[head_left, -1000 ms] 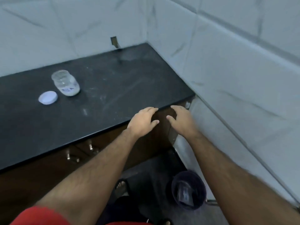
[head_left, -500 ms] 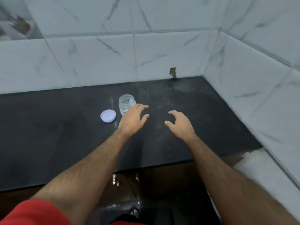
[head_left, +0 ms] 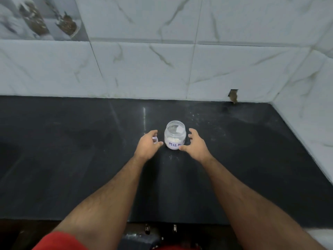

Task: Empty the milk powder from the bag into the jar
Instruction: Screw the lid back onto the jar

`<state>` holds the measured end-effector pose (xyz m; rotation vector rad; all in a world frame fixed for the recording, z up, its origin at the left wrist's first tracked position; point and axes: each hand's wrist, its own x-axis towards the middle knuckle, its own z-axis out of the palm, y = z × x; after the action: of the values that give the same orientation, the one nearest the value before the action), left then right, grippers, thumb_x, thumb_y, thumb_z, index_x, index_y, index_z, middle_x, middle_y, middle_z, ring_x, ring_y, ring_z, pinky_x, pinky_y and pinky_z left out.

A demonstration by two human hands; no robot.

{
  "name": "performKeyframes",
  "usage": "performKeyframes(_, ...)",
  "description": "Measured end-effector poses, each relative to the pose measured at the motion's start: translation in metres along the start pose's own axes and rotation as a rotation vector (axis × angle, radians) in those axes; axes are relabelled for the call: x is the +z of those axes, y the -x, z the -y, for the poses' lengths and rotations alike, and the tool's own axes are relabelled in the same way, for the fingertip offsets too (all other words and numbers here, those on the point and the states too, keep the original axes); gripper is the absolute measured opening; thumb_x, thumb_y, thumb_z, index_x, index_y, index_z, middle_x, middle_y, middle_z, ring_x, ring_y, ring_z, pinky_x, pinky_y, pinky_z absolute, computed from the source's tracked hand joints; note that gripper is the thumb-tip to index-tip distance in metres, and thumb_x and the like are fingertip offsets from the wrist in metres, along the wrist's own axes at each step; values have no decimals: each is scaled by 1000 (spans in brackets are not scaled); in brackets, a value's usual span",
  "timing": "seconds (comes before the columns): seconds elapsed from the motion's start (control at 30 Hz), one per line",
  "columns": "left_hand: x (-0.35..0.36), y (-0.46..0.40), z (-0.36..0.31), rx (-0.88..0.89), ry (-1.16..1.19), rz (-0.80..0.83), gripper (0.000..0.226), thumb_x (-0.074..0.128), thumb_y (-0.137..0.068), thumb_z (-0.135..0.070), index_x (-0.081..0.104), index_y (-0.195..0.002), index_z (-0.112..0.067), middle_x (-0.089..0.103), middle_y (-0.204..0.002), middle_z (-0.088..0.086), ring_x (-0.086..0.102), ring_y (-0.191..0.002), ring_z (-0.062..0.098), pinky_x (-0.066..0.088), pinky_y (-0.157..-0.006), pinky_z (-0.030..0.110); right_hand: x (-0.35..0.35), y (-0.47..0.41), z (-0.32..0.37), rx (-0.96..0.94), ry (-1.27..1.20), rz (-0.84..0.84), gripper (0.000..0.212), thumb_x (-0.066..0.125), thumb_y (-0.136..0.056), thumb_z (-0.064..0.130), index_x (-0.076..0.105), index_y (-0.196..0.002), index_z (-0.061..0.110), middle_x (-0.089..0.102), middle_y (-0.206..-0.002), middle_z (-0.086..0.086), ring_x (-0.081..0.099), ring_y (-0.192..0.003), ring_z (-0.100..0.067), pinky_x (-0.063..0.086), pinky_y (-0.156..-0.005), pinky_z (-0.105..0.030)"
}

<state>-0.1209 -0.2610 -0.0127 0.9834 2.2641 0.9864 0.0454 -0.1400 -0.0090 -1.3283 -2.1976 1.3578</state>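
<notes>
A small clear jar [head_left: 175, 135] stands upright on the black counter [head_left: 72, 159], lidless, with white powder in its bottom and a label reading "MILK". My left hand [head_left: 148, 144] hovers just left of it, fingers spread, covering most of the white lid [head_left: 155, 139]. My right hand [head_left: 195, 144] is open just right of the jar, its thumb close to the label. Neither hand grips anything. No bag is in view.
White marble-pattern tiles [head_left: 162, 65] form the back wall and the right side wall, meeting in a corner at the far right. A small dark notch [head_left: 233, 95] sits in the back wall at counter level. Cabinet handles [head_left: 147, 229] show below the counter's front edge.
My view has swung from the counter's right end to face the jar. Both hands moved forward over the counter and now flank the jar; the left hand has come over the lid.
</notes>
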Motion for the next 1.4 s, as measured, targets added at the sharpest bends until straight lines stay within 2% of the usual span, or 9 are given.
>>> performKeyframes(0.13,6,-13,-6,2,50,46,68,73,-86,-17,43,-146,-13,55,-141,4,59,-118,18,43,-101,26,3,-23,1,7,13,87,112,87,-69,11,17,-156,13,46,-151,-6,47,-136,-24,40,-107,-32)
performKeyframes(0.27,12,-23,-11,-3,93,74,64,72,-87,-13,46,-145,-14,57,-140,2,63,-110,13,42,-86,10,7,-31,-7,-53,3,116,95,90,-61,14,38,-141,20,60,-124,6,59,-116,-17,45,-87,-25)
performKeyframes(0.37,17,-26,-13,10,158,96,48,69,-88,-6,56,-134,-12,67,-120,-5,64,-88,-2,43,-68,-1,10,-31,-10,-95,-71,89,87,92,-62,21,44,-134,27,59,-115,16,58,-103,-5,44,-79,-18)
performKeyframes(0.57,15,-37,-16,2,385,138,39,74,-85,-7,62,-120,-17,71,-105,-6,67,-87,3,53,-68,16,3,-41,-9,-182,-202,57,78,93,-62,20,45,-122,36,62,-114,21,59,-103,7,45,-76,-5)
performKeyframes(0.77,0,-51,-21,-43,448,178,33,74,-87,-14,65,-118,-13,73,-106,4,68,-96,13,57,-82,36,-5,-54,4,-225,-167,52,81,92,-58,30,43,-121,36,61,-114,18,61,-102,2,50,-80,-17)
performKeyframes(0.87,-8,-61,-6,-115,313,-42,33,77,-85,-19,67,-116,-13,71,-104,3,67,-100,18,56,-80,32,-5,-56,3,-198,-139,36,79,90,-56,37,43,-119,35,62,-112,17,62,-99,0,49,-77,-17)
performKeyframes(0.93,-10,-64,3,-141,106,-145,41,79,-81,-27,68,-118,-16,71,-113,1,66,-106,18,52,-92,32,-6,-55,-2,-170,-131,36,79,88,-56,38,42,-120,35,62,-111,17,62,-99,-2,48,-76,-18)
performKeyframes(1.1,-3,-55,11,-196,-540,24,88,75,-67,-64,46,-142,-27,49,-143,3,43,-132,29,40,-104,46,-10,-51,-12,-106,-135,35,77,86,-61,31,43,-124,30,64,-107,16,62,-97,-2,45,-72,-16)
performKeyframes(1.4,12,-57,9,-249,-467,26,87,78,-72,-47,39,-146,-23,47,-140,10,42,-130,32,45,-99,44,-16,-42,-19,-67,-365,69,88,86,-49,38,44,-125,27,63,-119,8,64,-108,-9,55,-91,-31)
